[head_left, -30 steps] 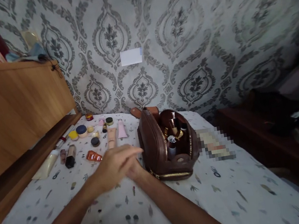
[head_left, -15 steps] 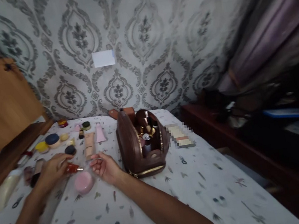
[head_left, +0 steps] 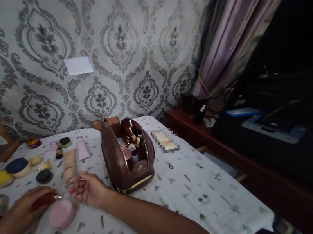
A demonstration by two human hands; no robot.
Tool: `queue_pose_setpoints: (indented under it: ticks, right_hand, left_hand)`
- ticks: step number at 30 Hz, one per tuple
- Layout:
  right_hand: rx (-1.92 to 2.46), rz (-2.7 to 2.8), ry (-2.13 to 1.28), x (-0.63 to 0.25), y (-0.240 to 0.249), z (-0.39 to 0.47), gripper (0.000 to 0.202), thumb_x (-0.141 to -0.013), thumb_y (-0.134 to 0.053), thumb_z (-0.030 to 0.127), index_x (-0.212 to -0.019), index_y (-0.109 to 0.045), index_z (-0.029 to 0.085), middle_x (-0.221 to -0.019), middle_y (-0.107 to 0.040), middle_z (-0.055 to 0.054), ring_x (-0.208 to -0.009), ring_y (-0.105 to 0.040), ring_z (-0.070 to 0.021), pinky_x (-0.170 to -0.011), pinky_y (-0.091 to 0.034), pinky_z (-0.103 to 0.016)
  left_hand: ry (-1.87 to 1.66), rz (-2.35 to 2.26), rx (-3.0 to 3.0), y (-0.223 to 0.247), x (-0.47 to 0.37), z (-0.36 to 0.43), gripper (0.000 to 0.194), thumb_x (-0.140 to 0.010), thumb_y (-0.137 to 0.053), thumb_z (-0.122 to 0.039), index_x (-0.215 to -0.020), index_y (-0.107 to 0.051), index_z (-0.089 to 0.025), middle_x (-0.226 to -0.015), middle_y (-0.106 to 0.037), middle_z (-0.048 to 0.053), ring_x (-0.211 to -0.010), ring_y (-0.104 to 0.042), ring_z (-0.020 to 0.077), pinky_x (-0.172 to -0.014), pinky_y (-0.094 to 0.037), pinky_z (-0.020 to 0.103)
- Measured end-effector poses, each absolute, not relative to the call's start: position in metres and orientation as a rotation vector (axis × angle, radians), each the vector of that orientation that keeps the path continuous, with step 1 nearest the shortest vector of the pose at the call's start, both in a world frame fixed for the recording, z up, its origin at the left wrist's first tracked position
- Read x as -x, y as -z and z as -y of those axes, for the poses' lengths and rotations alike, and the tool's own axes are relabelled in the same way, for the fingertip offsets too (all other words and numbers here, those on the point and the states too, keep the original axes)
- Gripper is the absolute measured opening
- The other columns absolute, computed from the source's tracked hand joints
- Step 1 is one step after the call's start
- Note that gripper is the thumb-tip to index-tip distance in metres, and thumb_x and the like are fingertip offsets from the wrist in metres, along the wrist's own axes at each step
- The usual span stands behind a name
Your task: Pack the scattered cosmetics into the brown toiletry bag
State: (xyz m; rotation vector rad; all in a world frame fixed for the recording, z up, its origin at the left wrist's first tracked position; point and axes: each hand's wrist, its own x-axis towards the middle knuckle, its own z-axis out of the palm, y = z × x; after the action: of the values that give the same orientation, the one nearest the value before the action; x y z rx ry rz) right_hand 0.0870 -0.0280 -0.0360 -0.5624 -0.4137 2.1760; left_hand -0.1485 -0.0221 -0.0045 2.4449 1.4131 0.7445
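My left hand (head_left: 30, 208) is closed around a small red bottle (head_left: 45, 199) with a metallic spray nozzle pointing right. Just across from the nozzle, my right hand (head_left: 89, 191) has its fingers pinched together; a faint clear piece seems to be at the fingertips, too blurred to name. A round pink container (head_left: 62, 215) sits on the cloth just below the bottle. Behind my right fingers lies a peach tube (head_left: 69, 164). To the right stands a brown makeup bag (head_left: 113, 155), unzipped, with several cosmetics inside, among them a silver-topped bottle (head_left: 133, 152).
Several jars and tubes lie at the left, including a dark-lidded jar (head_left: 18, 167), a yellow jar (head_left: 1, 178), a black round lid (head_left: 44, 176) and a pink tube (head_left: 82, 148). A blurred-out flat palette (head_left: 164, 140) lies right of the bag. Patterned cloth (head_left: 192, 194) covers the surface.
My view has turned to the right, so the hands, bag and cosmetics appear farther left. Both hands keep about the same places, the red bottle still in my left hand.
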Motion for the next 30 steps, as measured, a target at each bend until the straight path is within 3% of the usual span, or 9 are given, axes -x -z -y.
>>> queue_pose_setpoints:
  ticks: [6, 10, 17, 22, 30]
  right_hand:
    - [0.566, 0.411, -2.172, -0.087, 0.033, 0.029, 0.047, -0.103, -0.034, 0.033, -0.081, -0.069, 0.01, -0.059, -0.068, -0.007, -0.047, -0.06, -0.012, -0.05, -0.044, -0.02]
    - [0.587, 0.408, -2.157, -0.089, 0.029, 0.03, 0.052, -0.104, -0.026, 0.026, -0.079, -0.069, 0.01, -0.057, -0.068, -0.007, -0.046, -0.06, -0.0122, -0.05, -0.044, -0.02]
    - [0.563, 0.413, -2.131, -0.09, 0.028, 0.032, 0.038, -0.1, -0.044, 0.029, -0.08, -0.069, 0.01, -0.059, -0.068, -0.006, -0.046, -0.056, -0.0098, -0.05, -0.043, -0.018]
    - [0.538, 0.441, -2.105, -0.087, 0.032, 0.03, 0.035, -0.099, -0.046, 0.028, -0.081, -0.069, 0.01, -0.061, -0.069, -0.006, -0.047, -0.057, -0.0091, -0.05, -0.044, -0.017]
    - [0.518, 0.474, -2.086, -0.086, 0.035, 0.03, 0.027, -0.093, -0.059, 0.032, -0.082, -0.069, 0.01, -0.062, -0.069, -0.006, -0.048, -0.057, -0.0089, -0.049, -0.045, -0.017]
  left_hand:
    - [-0.547, -1.587, -2.277, -0.005, 0.14, 0.028, 0.02, -0.077, -0.055, -0.05, -0.086, -0.068, -0.037, -0.086, -0.077, -0.012, -0.082, -0.071, 0.0226, -0.075, -0.056, 0.034]
    - [-0.513, -1.63, -2.234, -0.006, 0.137, 0.028, 0.022, -0.08, -0.051, -0.048, -0.087, -0.063, -0.031, -0.083, -0.076, -0.008, -0.078, -0.07, 0.0216, -0.07, -0.052, 0.029]
    - [-0.615, -1.563, -2.235, -0.015, 0.123, 0.038, 0.025, -0.087, -0.049, -0.044, -0.097, -0.053, -0.022, -0.089, -0.069, 0.003, -0.084, -0.064, 0.0234, -0.076, -0.047, 0.032]
    - [-0.748, -1.519, -2.181, -0.018, 0.122, 0.039, 0.019, -0.084, -0.053, -0.031, -0.1, -0.052, -0.02, -0.09, -0.066, 0.002, -0.083, -0.061, 0.0208, -0.077, -0.044, 0.03]
    - [-0.917, -1.37, -2.029, -0.011, 0.126, 0.036, 0.023, -0.086, -0.058, -0.035, -0.102, -0.05, -0.02, -0.092, -0.063, 0.002, -0.087, -0.059, 0.0201, -0.079, -0.044, 0.03]
